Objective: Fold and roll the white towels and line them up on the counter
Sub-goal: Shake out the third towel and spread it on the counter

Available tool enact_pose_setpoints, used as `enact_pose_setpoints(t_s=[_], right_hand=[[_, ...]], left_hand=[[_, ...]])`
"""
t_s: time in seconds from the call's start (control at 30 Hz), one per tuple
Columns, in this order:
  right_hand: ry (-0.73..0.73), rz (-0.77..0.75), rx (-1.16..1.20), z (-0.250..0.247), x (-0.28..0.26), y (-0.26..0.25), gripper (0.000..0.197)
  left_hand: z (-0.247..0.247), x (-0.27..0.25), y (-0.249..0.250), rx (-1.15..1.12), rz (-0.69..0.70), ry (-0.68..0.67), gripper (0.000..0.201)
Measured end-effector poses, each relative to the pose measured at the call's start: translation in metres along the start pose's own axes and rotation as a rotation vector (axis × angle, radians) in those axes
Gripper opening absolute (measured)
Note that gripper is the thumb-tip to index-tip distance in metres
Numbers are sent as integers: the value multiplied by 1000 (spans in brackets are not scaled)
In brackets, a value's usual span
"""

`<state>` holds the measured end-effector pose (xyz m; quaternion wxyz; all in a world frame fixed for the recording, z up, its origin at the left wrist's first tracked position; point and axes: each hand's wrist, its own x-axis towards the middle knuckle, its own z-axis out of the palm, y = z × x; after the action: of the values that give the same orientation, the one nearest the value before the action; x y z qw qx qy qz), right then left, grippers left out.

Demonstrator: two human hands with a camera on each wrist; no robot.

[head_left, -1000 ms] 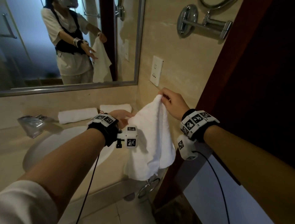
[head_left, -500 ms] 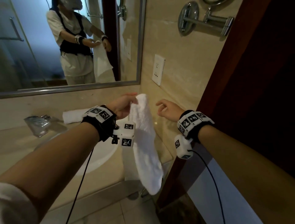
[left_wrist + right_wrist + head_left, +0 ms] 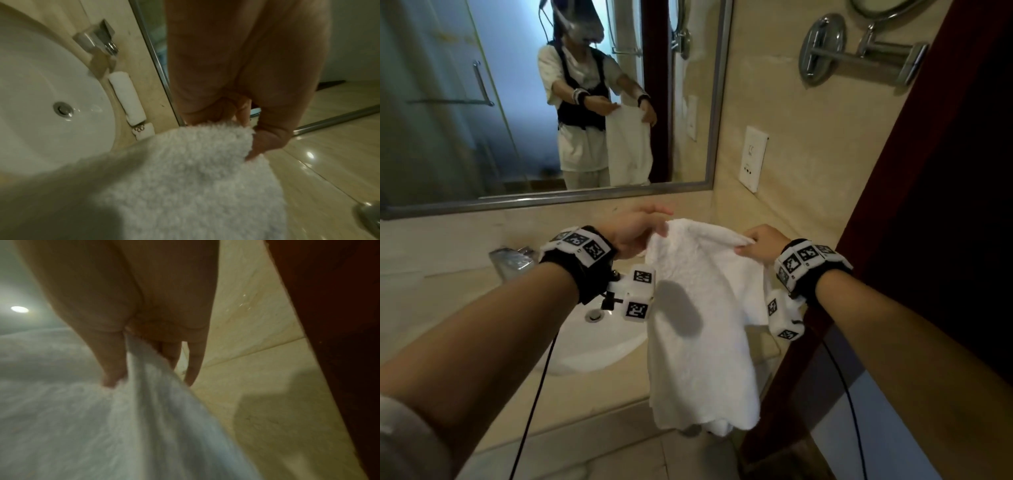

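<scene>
A white towel (image 3: 698, 329) hangs in the air over the right end of the beige counter (image 3: 599, 387), spread between both hands. My left hand (image 3: 640, 233) pinches its upper left corner, and the towel (image 3: 185, 175) fills the lower part of the left wrist view under the left hand (image 3: 252, 142). My right hand (image 3: 753, 245) pinches the upper right corner; the right wrist view shows the right hand (image 3: 123, 374) with thumb and fingers closed on the cloth (image 3: 102, 426). One rolled white towel (image 3: 127, 99) lies on the counter along the mirror, and a second roll (image 3: 144, 131) peeks out behind it.
A white sink basin (image 3: 599, 339) with a chrome tap (image 3: 512, 260) is set into the counter on the left. A framed mirror (image 3: 551, 102) stands behind it. On the right wall are a socket plate (image 3: 753, 159), a chrome wall fitting (image 3: 859, 54) and a dark wooden door frame (image 3: 893, 205).
One second ago my right hand held the towel up alone. Half a second ago my left hand held it and the right was free. Now both hands stretch its top edge apart.
</scene>
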<state>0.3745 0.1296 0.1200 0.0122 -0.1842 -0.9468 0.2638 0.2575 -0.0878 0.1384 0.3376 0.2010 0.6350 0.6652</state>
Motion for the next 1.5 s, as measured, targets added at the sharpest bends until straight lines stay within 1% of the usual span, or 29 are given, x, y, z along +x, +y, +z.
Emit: enact_pose_setpoints(t_s=[0.1, 0.17, 0.23, 0.27, 0.3, 0.37, 0.43, 0.5, 0.53, 0.57, 0.63, 0.67, 0.73, 0.77, 0.8, 0.87, 0.9, 0.93, 0.97, 1.0, 1.07, 1.1, 1.17, 1.2, 1.23, 1.3, 1.4, 1.47, 1.5], right_hand=[[6, 39, -132, -7, -2, 9, 37], [30, 78, -178, -5, -5, 15, 39], [78, 97, -147, -5, -6, 17, 40], [105, 93, -102, -7, -7, 16, 40], [130, 66, -55, -9, -8, 13, 41], [149, -32, 20, -16, -9, 1, 39], [146, -127, 47, -23, -11, -20, 32], [133, -216, 58, -27, -15, -44, 33], [119, -249, 49, -28, -17, -55, 35], [104, -273, 31, -28, -18, -64, 33], [95, -298, -39, -28, -19, -76, 19], [112, -307, -65, -28, -19, -79, 18], [181, -307, -57, -30, -19, -77, 18], [220, -304, -31, -31, -19, -74, 16], [246, -294, 5, -33, -20, -71, 15], [272, -267, 105, -35, -19, -61, 12], [275, -257, 165, -36, -20, -55, 11], [268, -247, 229, -37, -22, -49, 11], [248, -233, 278, -38, -23, -42, 16], [212, -197, 296, -39, -25, -35, 25], [119, -100, 273, -36, -28, -20, 47], [67, -65, 258, -33, -30, -14, 54], [-39, -53, 249, -25, -33, -7, 58], [-74, -62, 258, -21, -32, -5, 54], [-75, -79, 275, -17, -32, -5, 47], [17, -102, 363, -13, -30, -10, 34], [168, -94, 534, -17, -27, -23, 28], [253, -84, 553, -22, -22, -30, 26], [294, -89, 540, -24, -20, -33, 25]], left_hand=[[-15, -4, -6, 21, -8, 7, 36], [-20, -5, -6, 44, -10, 2, 41], [-23, -8, -5, 101, -6, 3, 42], [-23, -8, -5, 164, -5, 18, 40], [-24, -8, -6, 244, -9, 43, 38], [-24, -8, -9, 400, -41, 75, 34], [-18, -10, -12, 498, -105, 13, 36], [-1, -13, -13, 565, -148, -62, 48], [9, -14, -13, 586, -138, -86, 52], [19, -14, -12, 606, -112, -108, 57], [35, -15, -7, 624, -41, -190, 65], [40, -15, -4, 609, -31, -248, 66], [50, -15, 2, 536, -15, -333, 58], [55, -15, 4, 526, 7, -332, 51], [60, -13, 5, 543, 50, -295, 45], [66, -9, 5, 615, 140, -167, 31], [68, -7, 5, 634, 165, -119, 25], [69, -6, 5, 628, 182, -101, 20], [69, -6, 6, 604, 193, -100, 19], [69, -6, 6, 574, 204, -105, 19], [71, -9, 7, 553, 234, -94, 20], [72, -11, 8, 552, 248, -79, 17], [73, -14, 12, 516, 263, -75, 11], [73, -15, 14, 489, 262, -92, 11], [71, -16, 17, 470, 259, -118, 13], [68, -20, 20, 461, 252, -155, 21], [61, -21, 19, 484, 242, -122, 25], [55, -20, 15, 509, 224, -64, 21], [50, -19, 13, 511, 205, -28, 13]])
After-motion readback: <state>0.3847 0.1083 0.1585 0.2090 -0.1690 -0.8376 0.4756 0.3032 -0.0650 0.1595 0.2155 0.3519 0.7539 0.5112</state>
